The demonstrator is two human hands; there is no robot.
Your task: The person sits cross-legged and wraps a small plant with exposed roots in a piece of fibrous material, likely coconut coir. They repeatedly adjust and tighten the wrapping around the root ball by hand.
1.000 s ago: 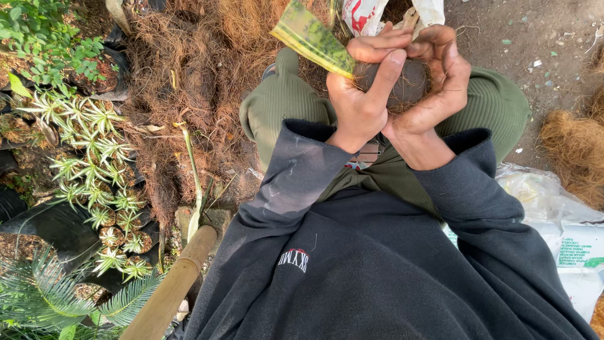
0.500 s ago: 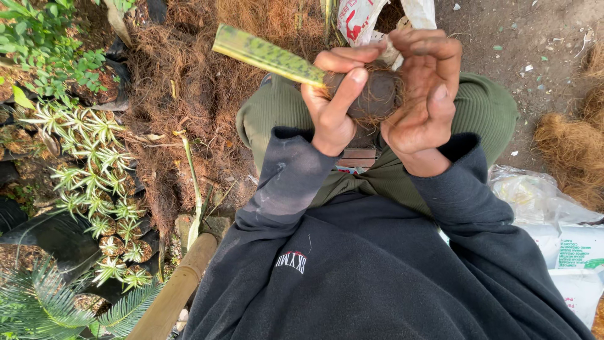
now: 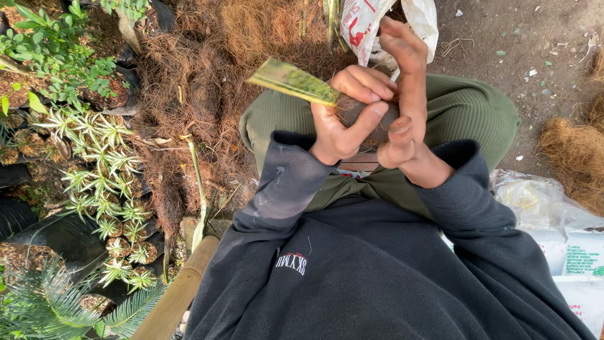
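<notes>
My left hand (image 3: 349, 116) grips a brown fibrous root ball (image 3: 368, 118) with a flat green and yellow mottled leaf (image 3: 292, 82) sticking out to the left. My right hand (image 3: 406, 94) rests against the right side of the ball, index finger stretched upward, lower fingers curled on it. Both hands are above my lap, over green trousers (image 3: 478, 113) and dark grey sleeves (image 3: 283, 189).
A pile of brown coconut fibre (image 3: 201, 75) lies ahead left. Small striped plants in black bags (image 3: 104, 170) line the left side. A bamboo pole (image 3: 179, 293) is at lower left. White plastic sacks (image 3: 566, 239) lie right, another sack (image 3: 365, 25) ahead.
The leaf has swung from pointing up to pointing left and low. My right hand has opened partly, its index finger now straight up; my left thumb wraps the ball.
</notes>
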